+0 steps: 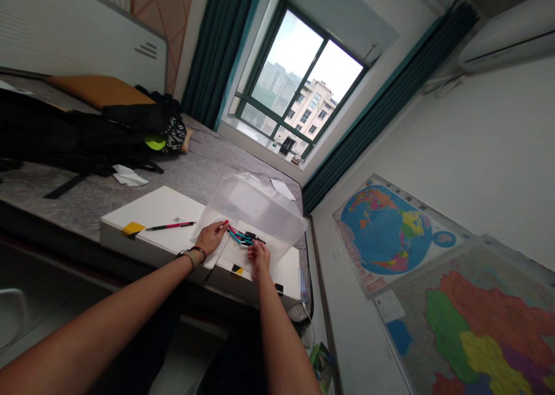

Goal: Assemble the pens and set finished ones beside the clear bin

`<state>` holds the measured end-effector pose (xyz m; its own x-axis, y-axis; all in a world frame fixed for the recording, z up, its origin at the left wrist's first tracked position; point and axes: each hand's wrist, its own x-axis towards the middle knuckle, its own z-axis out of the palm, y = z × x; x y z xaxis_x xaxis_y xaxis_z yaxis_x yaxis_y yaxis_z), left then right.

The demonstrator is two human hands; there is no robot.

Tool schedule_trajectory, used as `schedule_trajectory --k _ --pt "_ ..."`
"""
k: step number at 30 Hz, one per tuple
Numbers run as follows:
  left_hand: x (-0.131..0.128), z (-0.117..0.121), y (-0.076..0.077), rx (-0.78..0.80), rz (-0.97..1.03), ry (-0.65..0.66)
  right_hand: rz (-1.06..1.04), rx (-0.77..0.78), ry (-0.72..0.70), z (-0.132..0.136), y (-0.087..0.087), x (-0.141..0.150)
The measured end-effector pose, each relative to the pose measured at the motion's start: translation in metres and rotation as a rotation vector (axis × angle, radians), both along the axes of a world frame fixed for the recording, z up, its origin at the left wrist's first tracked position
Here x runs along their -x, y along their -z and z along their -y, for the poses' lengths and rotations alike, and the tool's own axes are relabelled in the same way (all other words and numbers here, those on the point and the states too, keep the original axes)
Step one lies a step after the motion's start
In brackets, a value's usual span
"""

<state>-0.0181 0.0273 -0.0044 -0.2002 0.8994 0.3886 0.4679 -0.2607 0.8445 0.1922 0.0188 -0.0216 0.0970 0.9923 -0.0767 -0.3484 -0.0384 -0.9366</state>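
Between my hands lies a loose cluster of teal, red and black pens, in front of a translucent plastic bin. At the cluster's left side, my left hand is closed, its fingertips pinching the end of a red pen. My right hand is at the right side of the cluster, fingers curled against a dark pen; part of its grip is hidden. A separate red and black pen rests farther left on a white box.
The boxes stand on a grey mattress. A black bag, a crumpled tissue and a white paper lie on it. Maps hang on the right wall. A white cable hangs at the mattress corner.
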Motion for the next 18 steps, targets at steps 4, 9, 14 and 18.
schedule_trajectory --k 4,9,14,18 --pt "0.005 -0.005 -0.002 0.09 0.128 0.087 -0.004 0.009 -0.007 0.001 -0.001 0.0" --pt "0.009 -0.007 -0.002 0.186 0.316 0.219 0.013 0.01 0.007 0.002 -0.004 0.001" --pt "0.006 -0.015 -0.007 0.289 0.355 0.161 0.022 0.003 0.005 0.004 -0.006 0.002" --pt "0.003 -0.03 -0.018 0.514 0.531 0.14 0.032 -0.001 0.008 0.002 -0.004 0.001"
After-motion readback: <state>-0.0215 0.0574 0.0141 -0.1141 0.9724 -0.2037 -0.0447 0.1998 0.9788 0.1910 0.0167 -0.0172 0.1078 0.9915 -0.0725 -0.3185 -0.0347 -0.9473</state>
